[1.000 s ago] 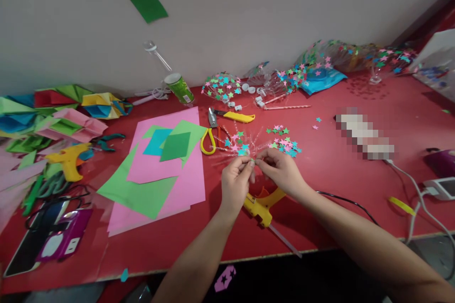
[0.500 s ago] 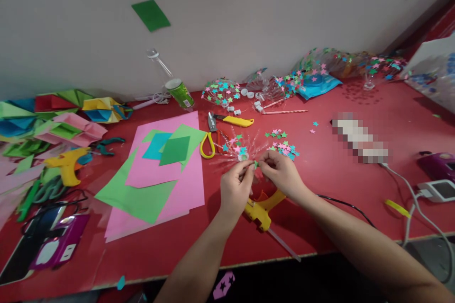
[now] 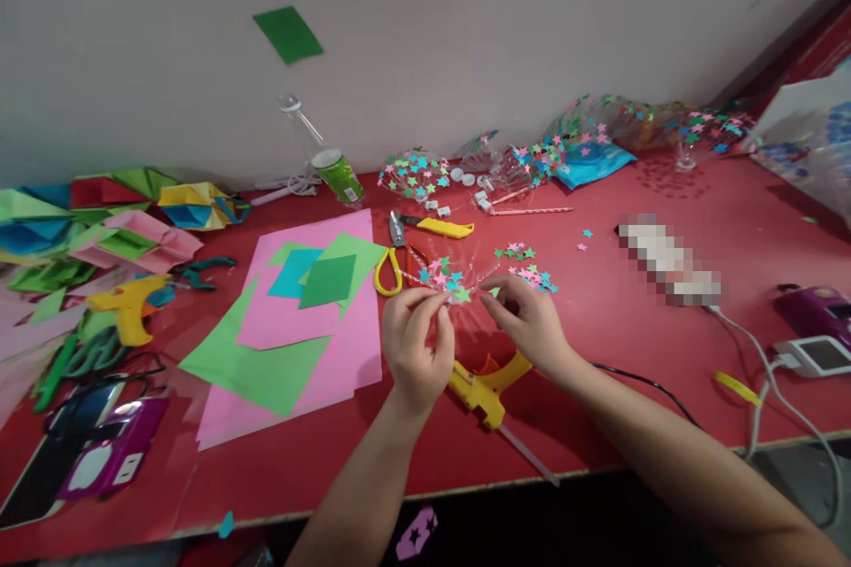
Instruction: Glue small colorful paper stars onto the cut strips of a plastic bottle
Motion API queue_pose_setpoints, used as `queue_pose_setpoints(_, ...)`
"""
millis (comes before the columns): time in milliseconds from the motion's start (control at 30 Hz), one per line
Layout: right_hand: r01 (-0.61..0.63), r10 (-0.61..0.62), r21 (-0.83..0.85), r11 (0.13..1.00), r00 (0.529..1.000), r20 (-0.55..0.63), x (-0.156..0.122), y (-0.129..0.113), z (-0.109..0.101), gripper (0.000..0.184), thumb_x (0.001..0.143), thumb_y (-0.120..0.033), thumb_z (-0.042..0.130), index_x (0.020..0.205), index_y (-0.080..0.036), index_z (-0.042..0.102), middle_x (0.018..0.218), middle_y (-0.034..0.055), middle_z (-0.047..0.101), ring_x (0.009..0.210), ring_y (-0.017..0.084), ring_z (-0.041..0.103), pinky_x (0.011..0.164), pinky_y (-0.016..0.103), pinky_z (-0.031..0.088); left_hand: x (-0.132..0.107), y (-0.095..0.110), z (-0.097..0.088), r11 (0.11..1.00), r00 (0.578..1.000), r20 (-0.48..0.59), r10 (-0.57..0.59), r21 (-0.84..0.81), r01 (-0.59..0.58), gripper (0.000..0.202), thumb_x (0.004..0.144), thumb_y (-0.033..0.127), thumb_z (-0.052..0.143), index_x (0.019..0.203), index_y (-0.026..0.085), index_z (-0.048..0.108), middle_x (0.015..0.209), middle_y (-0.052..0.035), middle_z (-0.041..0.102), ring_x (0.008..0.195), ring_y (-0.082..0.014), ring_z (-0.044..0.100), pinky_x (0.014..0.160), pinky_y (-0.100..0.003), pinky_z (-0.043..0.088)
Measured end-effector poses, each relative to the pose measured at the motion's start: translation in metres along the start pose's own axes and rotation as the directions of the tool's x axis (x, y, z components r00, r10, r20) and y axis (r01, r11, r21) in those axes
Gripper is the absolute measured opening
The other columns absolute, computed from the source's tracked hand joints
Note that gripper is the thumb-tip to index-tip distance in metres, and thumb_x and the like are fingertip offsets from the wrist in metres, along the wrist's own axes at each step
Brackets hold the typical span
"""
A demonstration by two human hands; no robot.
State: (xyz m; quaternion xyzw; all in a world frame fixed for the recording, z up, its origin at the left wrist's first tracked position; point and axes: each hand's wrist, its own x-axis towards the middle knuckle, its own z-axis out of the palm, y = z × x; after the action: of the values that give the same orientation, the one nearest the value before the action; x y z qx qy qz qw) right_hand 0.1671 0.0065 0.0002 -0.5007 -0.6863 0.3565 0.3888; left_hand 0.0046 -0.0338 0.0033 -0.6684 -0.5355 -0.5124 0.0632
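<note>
Low at the middle of the table, a clear plastic piece cut into thin strands (image 3: 471,259) fans out, with pink, blue and green paper stars (image 3: 442,269) on some of them. My left hand (image 3: 418,341) is at its near left side, thumb and index finger bent close together; what they pinch is too small to make out. Opposite it, my right hand (image 3: 528,323) pinches at a small green paper star (image 3: 494,292). Beneath both hands lies a yellow glue gun (image 3: 484,394), a glue stick poking out of its back.
Loose paper stars (image 3: 525,266) lie beyond my right hand. Yellow-handled scissors (image 3: 388,273) and a yellow cutter knife (image 3: 448,228) rest behind my left hand. Coloured paper sheets (image 3: 266,372) spread leftward. Several star-covered plastic pieces (image 3: 416,173) line the wall, near a green can (image 3: 339,175).
My hands have moved apart, the left one shifting left and opening a gap between the fingertips. The green star between them is now at my right fingertips.
</note>
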Motion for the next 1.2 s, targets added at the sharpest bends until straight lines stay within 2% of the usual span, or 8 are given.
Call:
queue_pose_setpoints(233, 0.169, -0.184, -0.123, 0.978, 0.976, -0.118, -0.004, 0.004, -0.013, 0.019, 0.091, -0.028, 0.047, 0.095, -0.022, 0.065, 0.071, 0.0008, 0.062, 0.059, 0.013, 0.054, 0.060, 0.025, 0.042, 0.005, -0.002, 0.003, 0.998, 0.999, -0.002, -0.054, 0.032, 0.054, 0.023, 0.085, 0.016, 0.057, 0.105, 0.021, 0.065, 0.120, -0.0112, 0.052, 0.119, -0.0252, 0.052, 0.103, -0.045, 0.045)
queue_pose_setpoints(433, 0.239, -0.271, -0.188, 0.953, 0.948, -0.168, 0.008, 0.017, -0.025, 0.018, 0.092, -0.024, 0.046, 0.097, -0.023, 0.063, 0.093, 0.0071, 0.069, 0.081, 0.019, 0.063, 0.077, 0.033, 0.050, 0.006, -0.008, 0.002, 0.961, 0.967, 0.074, -0.244, -0.111, 0.252, 0.050, 0.070, 0.004, 0.054, 0.115, 0.022, 0.058, 0.129, -0.0097, 0.045, 0.129, -0.0270, 0.044, 0.110, -0.048, 0.038)
queue_pose_setpoints(533, 0.272, -0.296, -0.222, 0.936, 0.952, -0.082, 0.014, 0.024, -0.026, 0.026, 0.089, -0.017, 0.043, 0.105, -0.022, 0.063, 0.107, 0.0091, 0.070, 0.101, 0.023, 0.064, 0.090, 0.039, 0.050, 0.007, -0.018, 0.003, 0.941, 0.949, 0.086, -0.302, -0.132, 0.312, 0.055, 0.065, 0.002, 0.052, 0.117, 0.022, 0.056, 0.128, -0.0095, 0.045, 0.130, -0.0270, 0.042, 0.113, -0.048, 0.035)
queue_pose_setpoints(633, 0.340, -0.344, -0.226, 0.913, 0.939, 0.026, 0.016, 0.030, -0.023, 0.034, 0.086, -0.010, 0.041, 0.111, -0.020, 0.061, 0.118, 0.0116, 0.067, 0.114, 0.025, 0.060, 0.097, 0.042, 0.047, 0.008, -0.031, 0.004, 0.928, 0.931, 0.147, -0.334, -0.123, 0.352, 0.058, 0.066, 0.005, 0.055, 0.121, 0.022, 0.051, 0.129, -0.0106, 0.045, 0.131, -0.0284, 0.041, 0.114, -0.050, 0.033)
queue_pose_setpoints(767, 0.372, -0.366, -0.222, 0.902, 0.928, 0.068, 0.015, 0.034, -0.018, 0.036, 0.084, -0.008, 0.040, 0.113, -0.018, 0.060, 0.112, 0.0127, 0.065, 0.104, 0.023, 0.064, 0.091, 0.039, 0.051, 0.010, -0.039, -0.002, 0.912, 0.889, 0.281, -0.362, -0.089, 0.399, 0.056, 0.070, 0.011, 0.060, 0.124, 0.023, 0.048, 0.130, -0.0111, 0.045, 0.131, -0.0294, 0.042, 0.113, -0.052, 0.035)
queue_pose_setpoints(867, 0.365, -0.358, -0.217, 0.905, 0.931, 0.070, 0.015, 0.035, -0.016, 0.034, 0.086, -0.010, 0.041, 0.112, -0.018, 0.060, 0.108, 0.0119, 0.063, 0.091, 0.020, 0.066, 0.082, 0.035, 0.053, 0.013, -0.035, -0.013, 0.941, 0.901, 0.288, -0.325, 0.004, 0.338, 0.051, 0.076, 0.017, 0.064, 0.124, 0.025, 0.049, 0.135, -0.0106, 0.042, 0.136, -0.0298, 0.037, 0.115, -0.053, 0.030)
queue_pose_setpoints(1000, 0.358, -0.355, -0.217, 0.908, 0.933, 0.057, 0.013, 0.034, -0.014, 0.025, 0.090, -0.015, 0.043, 0.106, -0.020, 0.062, 0.101, 0.0093, 0.065, 0.083, 0.018, 0.066, 0.075, 0.031, 0.052, 0.011, -0.029, -0.023, 0.962, 0.916, 0.295, -0.272, 0.048, 0.270, 0.041, 0.083, 0.027, 0.064, 0.122, 0.025, 0.051, 0.134, -0.0119, 0.045, 0.135, -0.0300, 0.040, 0.114, -0.053, 0.033)
queue_pose_setpoints(1200, 0.371, -0.362, -0.229, 0.900, 0.929, 0.080, 0.006, 0.026, -0.011, 0.020, 0.095, -0.025, 0.046, 0.105, -0.019, 0.063, 0.088, 0.0061, 0.071, 0.073, 0.016, 0.066, 0.068, 0.027, 0.050, 0.002, -0.035, -0.012, 0.974, 0.905, 0.362, -0.224, 0.058, 0.217, 0.043, 0.086, 0.028, 0.063, 0.127, 0.028, 0.050, 0.146, -0.0125, 0.040, 0.141, -0.0315, 0.035, 0.114, -0.057, 0.032)
